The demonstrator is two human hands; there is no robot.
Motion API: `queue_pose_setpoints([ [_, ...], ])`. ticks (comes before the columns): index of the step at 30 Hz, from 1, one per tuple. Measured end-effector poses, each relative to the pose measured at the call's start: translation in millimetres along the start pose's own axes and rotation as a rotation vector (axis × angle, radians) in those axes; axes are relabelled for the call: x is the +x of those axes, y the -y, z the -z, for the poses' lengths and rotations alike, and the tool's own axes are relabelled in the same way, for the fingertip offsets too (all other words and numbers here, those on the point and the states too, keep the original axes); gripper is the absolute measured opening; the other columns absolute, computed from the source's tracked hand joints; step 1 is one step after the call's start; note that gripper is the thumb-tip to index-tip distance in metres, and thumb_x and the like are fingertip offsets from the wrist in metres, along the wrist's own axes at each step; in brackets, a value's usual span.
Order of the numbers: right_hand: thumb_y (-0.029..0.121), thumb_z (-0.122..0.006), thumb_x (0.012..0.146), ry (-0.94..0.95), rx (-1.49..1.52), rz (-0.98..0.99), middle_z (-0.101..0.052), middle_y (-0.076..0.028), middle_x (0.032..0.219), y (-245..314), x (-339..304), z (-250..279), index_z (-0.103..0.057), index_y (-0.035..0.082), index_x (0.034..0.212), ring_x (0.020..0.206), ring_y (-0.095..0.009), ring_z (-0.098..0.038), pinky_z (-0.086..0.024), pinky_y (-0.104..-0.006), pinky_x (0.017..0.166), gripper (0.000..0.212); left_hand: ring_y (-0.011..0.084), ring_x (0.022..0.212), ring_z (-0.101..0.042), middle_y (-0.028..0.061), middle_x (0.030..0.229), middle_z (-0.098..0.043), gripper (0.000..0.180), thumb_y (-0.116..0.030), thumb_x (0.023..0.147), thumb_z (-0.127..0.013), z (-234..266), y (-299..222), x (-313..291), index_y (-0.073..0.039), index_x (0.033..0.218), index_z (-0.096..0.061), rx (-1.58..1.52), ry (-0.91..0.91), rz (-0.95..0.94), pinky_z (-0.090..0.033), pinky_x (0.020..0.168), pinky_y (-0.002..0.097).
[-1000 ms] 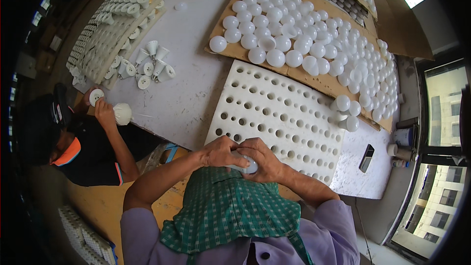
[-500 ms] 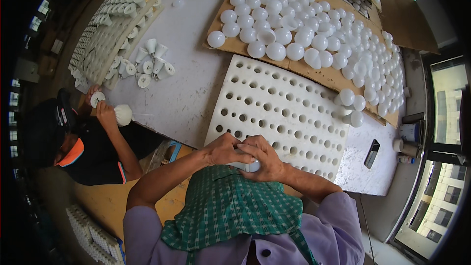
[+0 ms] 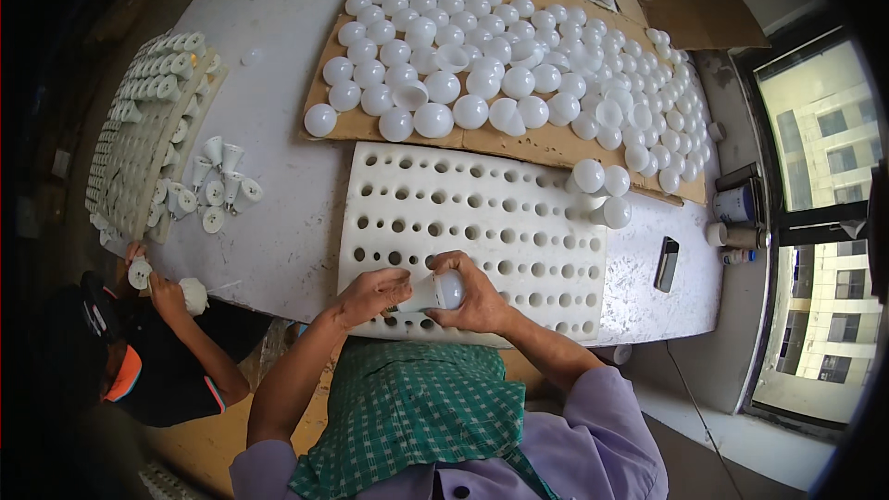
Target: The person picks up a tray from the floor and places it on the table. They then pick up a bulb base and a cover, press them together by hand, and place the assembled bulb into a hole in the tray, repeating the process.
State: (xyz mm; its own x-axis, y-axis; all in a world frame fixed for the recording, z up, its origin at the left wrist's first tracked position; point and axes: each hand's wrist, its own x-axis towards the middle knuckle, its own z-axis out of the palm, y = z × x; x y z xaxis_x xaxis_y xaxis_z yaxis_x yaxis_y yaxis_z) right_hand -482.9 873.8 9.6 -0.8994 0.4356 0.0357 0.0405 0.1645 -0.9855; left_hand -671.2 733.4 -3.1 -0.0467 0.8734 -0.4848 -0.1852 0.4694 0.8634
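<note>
A white light bulb (image 3: 424, 295) lies sideways between my two hands, over the near edge of a white foam board (image 3: 556, 176) full of round holes. My left hand (image 3: 372, 296) is closed round the bulb's narrow base end. On the other end, my right hand (image 3: 477, 298) grips the rounded white dome (image 3: 450, 290) between thumb and fingers. Past the board, many loose white domes (image 3: 433, 118) rest on a cardboard sheet (image 3: 324, 143). A few more domes (image 3: 588, 176) sit at the board's right far corner.
At left, another person's hands (image 3: 167, 294) hold a white disc-faced piece (image 3: 139, 273). Several cone-shaped bulb housings (image 3: 231, 156) lie on the table (image 3: 278, 250) near a rack (image 3: 139, 153) of housings. A dark phone (image 3: 666, 264) and some jars (image 3: 734, 206) are at right.
My hands have moved forward from my apron to over the foam board and spread apart along the bulb, exposing its body. The whole view has shifted.
</note>
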Motion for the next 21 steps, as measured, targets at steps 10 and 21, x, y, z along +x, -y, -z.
queue_pose_setpoints([
  [10,0.018,-0.076,0.065,-0.33,-1.18,-0.117,-0.052,-0.013,0.118,-33,56,193,-0.053,0.01,0.116,0.111,-0.033,-0.049,-0.042,-0.0423,0.094,0.057,0.0204,0.097,-0.064,0.0176,0.105,-0.066,0.046,-0.023,0.083,-0.07,15,13,-11,0.007,0.115,-0.057,0.135,-0.187,0.069,-0.053,0.073,0.0294],
  [21,0.031,-0.071,0.076,-0.461,-1.195,-0.215,-0.057,-0.016,0.114,-49,169,160,-0.061,-0.001,0.105,0.108,-0.034,-0.05,-0.041,-0.0414,0.095,0.044,0.018,0.092,-0.065,0.015,0.105,-0.067,0.04,-0.018,0.083,-0.069,44,41,-52,0.002,0.116,-0.06,0.21,-0.493,0.089,-0.052,0.081,0.0308],
])
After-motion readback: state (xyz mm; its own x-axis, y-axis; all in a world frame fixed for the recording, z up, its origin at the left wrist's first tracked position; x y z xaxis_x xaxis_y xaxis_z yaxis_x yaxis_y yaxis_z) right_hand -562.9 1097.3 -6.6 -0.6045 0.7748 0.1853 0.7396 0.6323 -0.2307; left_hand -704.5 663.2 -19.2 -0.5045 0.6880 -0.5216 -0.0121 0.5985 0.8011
